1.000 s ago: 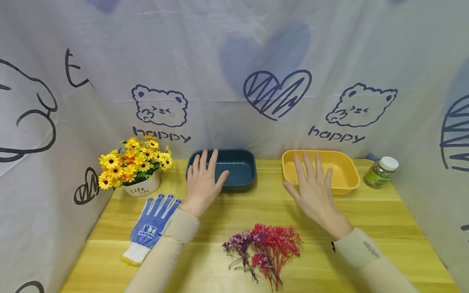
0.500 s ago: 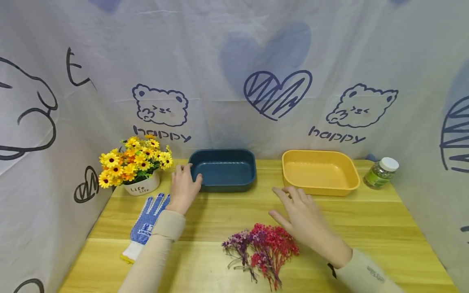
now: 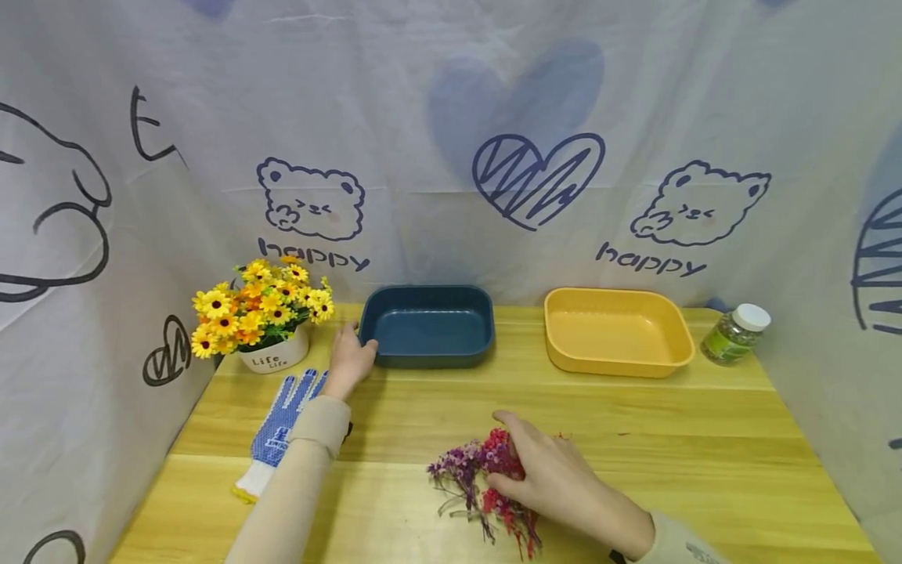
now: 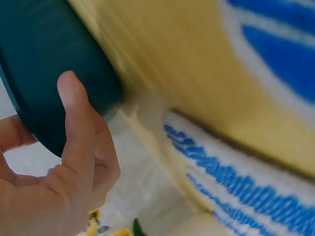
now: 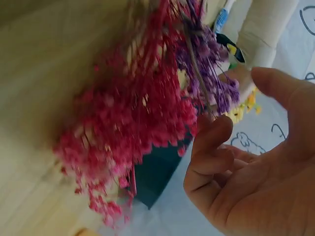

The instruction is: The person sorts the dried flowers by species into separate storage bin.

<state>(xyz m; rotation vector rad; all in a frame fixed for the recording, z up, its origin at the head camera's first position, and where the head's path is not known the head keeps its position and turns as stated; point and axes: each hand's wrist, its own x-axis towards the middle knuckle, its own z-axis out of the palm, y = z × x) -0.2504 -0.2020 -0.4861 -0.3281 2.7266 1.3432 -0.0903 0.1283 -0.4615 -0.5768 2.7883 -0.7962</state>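
My left hand [image 3: 351, 359] is at the left end of a dark teal plastic basin [image 3: 431, 327]. In the left wrist view the thumb [image 4: 74, 110] lies against the basin's wall and the other fingers go round its rim. A bunch of small dried flowers, purple [image 3: 460, 462] on the left and red [image 3: 502, 501] on the right, lies at the front of the table. Over the red part hovers my right hand [image 3: 557, 478], covering some of it. Its thumb stands apart from the bent fingers [image 5: 212, 135], with no stem visibly pinched between them.
At the back right stands a yellow basin [image 3: 616, 333], with a white-capped jar [image 3: 735, 335] beside it. On the left are a pot of yellow artificial flowers [image 3: 264, 313] and a blue-and-white work glove [image 3: 275, 439], partly under the left sleeve. A printed curtain [image 3: 423, 117] encloses the table.
My left hand has moved left and down from over the teal basin to grip its left end. My right hand has come from the yellow basin down to the red flowers.
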